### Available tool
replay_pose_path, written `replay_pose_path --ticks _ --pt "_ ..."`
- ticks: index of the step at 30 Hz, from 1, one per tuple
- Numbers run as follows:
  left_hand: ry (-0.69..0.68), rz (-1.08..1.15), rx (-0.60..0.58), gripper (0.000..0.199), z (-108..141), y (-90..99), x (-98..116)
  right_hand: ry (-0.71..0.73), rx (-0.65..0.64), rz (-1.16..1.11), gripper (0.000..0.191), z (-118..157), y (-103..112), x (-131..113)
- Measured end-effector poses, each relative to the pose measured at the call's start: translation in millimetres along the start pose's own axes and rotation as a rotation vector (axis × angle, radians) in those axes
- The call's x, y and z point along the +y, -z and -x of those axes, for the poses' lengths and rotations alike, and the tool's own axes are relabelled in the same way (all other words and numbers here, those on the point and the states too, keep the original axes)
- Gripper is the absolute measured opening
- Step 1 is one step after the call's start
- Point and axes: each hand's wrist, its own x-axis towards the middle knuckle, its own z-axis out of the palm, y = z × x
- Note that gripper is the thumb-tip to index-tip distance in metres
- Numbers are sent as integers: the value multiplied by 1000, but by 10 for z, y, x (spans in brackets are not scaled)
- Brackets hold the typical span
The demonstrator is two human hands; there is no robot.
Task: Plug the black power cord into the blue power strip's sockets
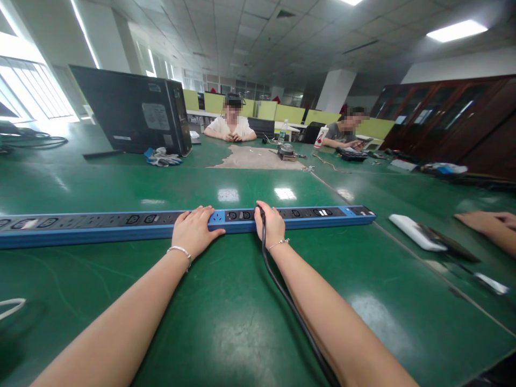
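A long blue power strip (219, 217) with black socket panels lies across the green table. My left hand (194, 230) rests over the strip near its middle, its fingers on the far edge and its thumb along the near side, gripping it. Just to the right, my right hand (271, 223) is closed around the end of a black cable (278, 282) at the strip's sockets. The plug itself is hidden by the fingers. From that hand the cable runs down beside my right forearm to the bottom of the view.
On the green table (181, 322), a black computer case (149, 113) and gloves (162, 157) are at the back left. Two people sit across. At right are a white object (415, 232), a dark flat object and another person's hand (489, 226).
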Motion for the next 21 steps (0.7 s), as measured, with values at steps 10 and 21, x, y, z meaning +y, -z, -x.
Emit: replay_pose_path --ticks 10,21 --pt "-5 0 3 60 1 -6 -7 99 -13 49 31 99 42 34" --pt "-18 -102 6 73 -26 58 -73 143 -126 71 34 77 108 99"
